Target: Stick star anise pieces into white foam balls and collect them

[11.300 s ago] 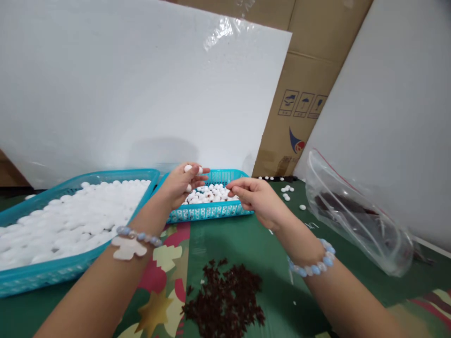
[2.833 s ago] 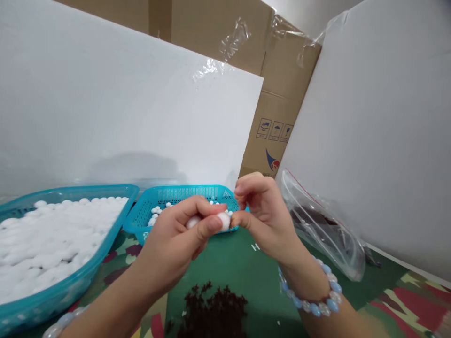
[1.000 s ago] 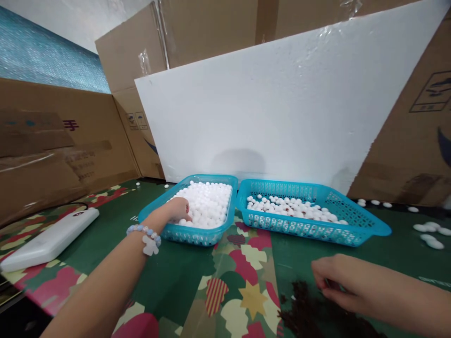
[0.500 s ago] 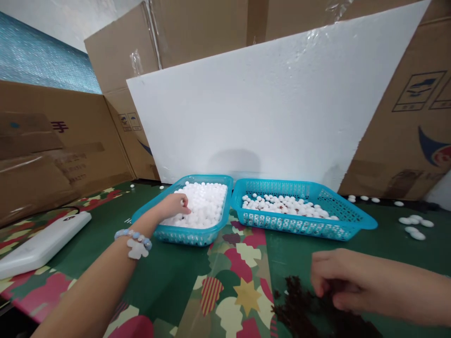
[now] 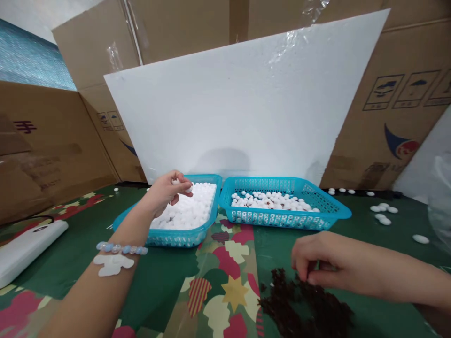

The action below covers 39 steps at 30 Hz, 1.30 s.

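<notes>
My left hand [image 5: 171, 190] is raised over the near-left blue basket [image 5: 176, 238], a small white foam ball [image 5: 189, 189] pinched between its thumb and fingers. Many more white balls [image 5: 195, 209] fill that basket. A beaded bracelet with a white charm [image 5: 114, 264] circles my left wrist. My right hand [image 5: 317, 258] is closed in a pinch just above a dark brown, crumbly clump [image 5: 299, 305] on the table; what its fingertips hold is too small to make out. The right blue basket [image 5: 289, 219] contains white balls [image 5: 273, 201], some with reddish-brown bits on them.
A white foam board [image 5: 232, 103] leans against cardboard boxes [image 5: 190, 28] behind the baskets. Several loose white balls [image 5: 383, 208] lie at the right. A white power bank-like block [image 5: 33, 249] sits at the left on the patterned green table cover [image 5: 225, 286]. Clear plastic [image 5: 442, 197] shows at the right edge.
My left hand has lifted up out of the balls in the left basket, now with a ball in its pinch. My right hand stays close over the brown clump. The camera view has shifted right.
</notes>
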Motion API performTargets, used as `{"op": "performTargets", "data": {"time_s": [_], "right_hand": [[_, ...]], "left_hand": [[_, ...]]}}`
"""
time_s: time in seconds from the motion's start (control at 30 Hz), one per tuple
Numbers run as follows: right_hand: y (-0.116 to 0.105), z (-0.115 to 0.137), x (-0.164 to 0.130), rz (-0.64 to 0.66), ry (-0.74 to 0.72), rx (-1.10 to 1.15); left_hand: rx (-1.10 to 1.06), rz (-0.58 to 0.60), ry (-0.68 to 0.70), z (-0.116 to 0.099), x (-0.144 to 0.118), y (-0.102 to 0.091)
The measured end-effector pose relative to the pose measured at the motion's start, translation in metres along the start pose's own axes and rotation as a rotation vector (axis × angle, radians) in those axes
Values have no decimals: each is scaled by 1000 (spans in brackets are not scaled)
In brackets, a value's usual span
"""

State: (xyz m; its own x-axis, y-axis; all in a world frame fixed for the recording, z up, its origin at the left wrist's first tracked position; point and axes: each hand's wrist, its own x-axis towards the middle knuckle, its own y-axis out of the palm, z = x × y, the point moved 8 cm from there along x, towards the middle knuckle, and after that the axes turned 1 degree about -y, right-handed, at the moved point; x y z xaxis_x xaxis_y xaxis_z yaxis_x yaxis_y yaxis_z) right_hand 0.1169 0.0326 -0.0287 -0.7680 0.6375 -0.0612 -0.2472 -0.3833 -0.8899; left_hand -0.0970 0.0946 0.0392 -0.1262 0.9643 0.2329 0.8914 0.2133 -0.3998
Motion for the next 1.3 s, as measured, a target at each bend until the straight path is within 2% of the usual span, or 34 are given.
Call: {"op": "performTargets", "data": {"time_s": [0.13, 0.3, 0.43, 0.53, 0.6, 0.73, 0.9, 1.03, 1.3], "right_hand": [[-9, 3, -1, -58, -2, 10], [-17, 4, -7, -47, 33, 261], [-46, 4, -18, -293, -17, 505], [-66, 0, -31, -498, -15, 653], [-71, -2, -38, -575, -8, 777], [-70, 0, -39, -593, -74, 1051], [-66, 3, -31, -586, -162, 1240], [-67, 5, -31, -627, -202, 1279], [-72, 13, -35, -740, -320, 1214]], "left_hand": [[-167, 12, 76, -11, -4, 21], [-308, 102, 150, -31, -15, 59], [-438, 220, 189, -53, -24, 92], [-541, 282, 213, -68, -29, 109], [-582, 316, 228, -75, -32, 118], [-627, 351, 230, -80, -36, 129], [-618, 360, 182, -75, -36, 134], [-708, 403, 157, -72, -38, 134], [-934, 664, 116, -77, -55, 150]]}}
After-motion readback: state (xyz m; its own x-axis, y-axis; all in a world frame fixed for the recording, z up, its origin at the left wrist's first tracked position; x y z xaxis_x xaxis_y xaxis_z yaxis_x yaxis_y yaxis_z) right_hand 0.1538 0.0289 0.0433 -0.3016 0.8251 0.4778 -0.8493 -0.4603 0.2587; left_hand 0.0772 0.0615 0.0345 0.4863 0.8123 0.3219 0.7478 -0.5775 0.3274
